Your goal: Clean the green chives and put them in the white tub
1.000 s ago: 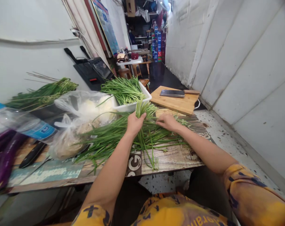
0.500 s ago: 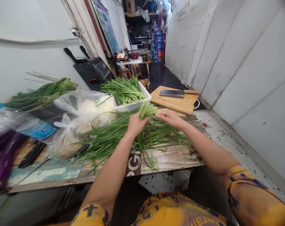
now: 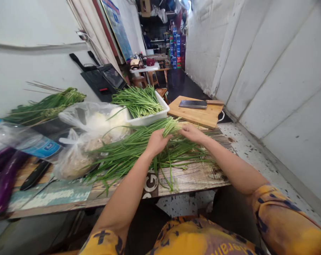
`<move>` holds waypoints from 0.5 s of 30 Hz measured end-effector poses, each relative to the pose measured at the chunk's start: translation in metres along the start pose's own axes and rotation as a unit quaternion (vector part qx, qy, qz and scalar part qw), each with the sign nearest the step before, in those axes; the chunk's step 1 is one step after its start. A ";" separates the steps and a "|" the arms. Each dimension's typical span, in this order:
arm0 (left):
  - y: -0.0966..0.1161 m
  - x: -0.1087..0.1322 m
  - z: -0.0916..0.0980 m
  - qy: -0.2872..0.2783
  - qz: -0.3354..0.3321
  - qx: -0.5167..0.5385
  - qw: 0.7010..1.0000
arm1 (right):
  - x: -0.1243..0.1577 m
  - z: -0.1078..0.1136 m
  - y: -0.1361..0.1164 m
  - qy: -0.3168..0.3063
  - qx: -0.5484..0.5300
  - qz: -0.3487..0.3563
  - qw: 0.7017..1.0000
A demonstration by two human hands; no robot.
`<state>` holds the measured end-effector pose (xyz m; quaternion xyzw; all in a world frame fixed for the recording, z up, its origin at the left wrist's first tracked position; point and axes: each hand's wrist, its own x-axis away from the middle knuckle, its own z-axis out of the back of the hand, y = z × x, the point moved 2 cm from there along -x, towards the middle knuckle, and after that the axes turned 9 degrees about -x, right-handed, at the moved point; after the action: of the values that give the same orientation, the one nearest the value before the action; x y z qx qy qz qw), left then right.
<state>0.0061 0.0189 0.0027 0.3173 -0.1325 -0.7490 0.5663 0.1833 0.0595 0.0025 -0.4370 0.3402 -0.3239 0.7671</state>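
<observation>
My left hand [image 3: 156, 141] is curled around a small bunch of thin green chive stalks [image 3: 171, 126], its fingertips hidden under them. My right hand [image 3: 192, 132] pinches the bunch's ends, just above the loose pile of green chives [image 3: 123, 154] on the wooden plank table [image 3: 200, 175]. The white rectangular plastic tub [image 3: 149, 120] holds more chives. The pale contents of the clear plastic bag [image 3: 78, 141] are hard to make out.

White panelled walls [image 3: 269, 63], speckled floor [image 3: 245, 148], narrow corridor.
</observation>
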 end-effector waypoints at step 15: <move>-0.015 -0.003 0.001 0.102 0.059 0.088 0.989 | -0.008 0.005 0.025 0.090 0.186 0.002 0.978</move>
<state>-0.0055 0.0265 -0.0035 0.4320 -0.1580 -0.6636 0.5900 0.1880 0.0779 -0.0158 -0.2552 0.3428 -0.4177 0.8018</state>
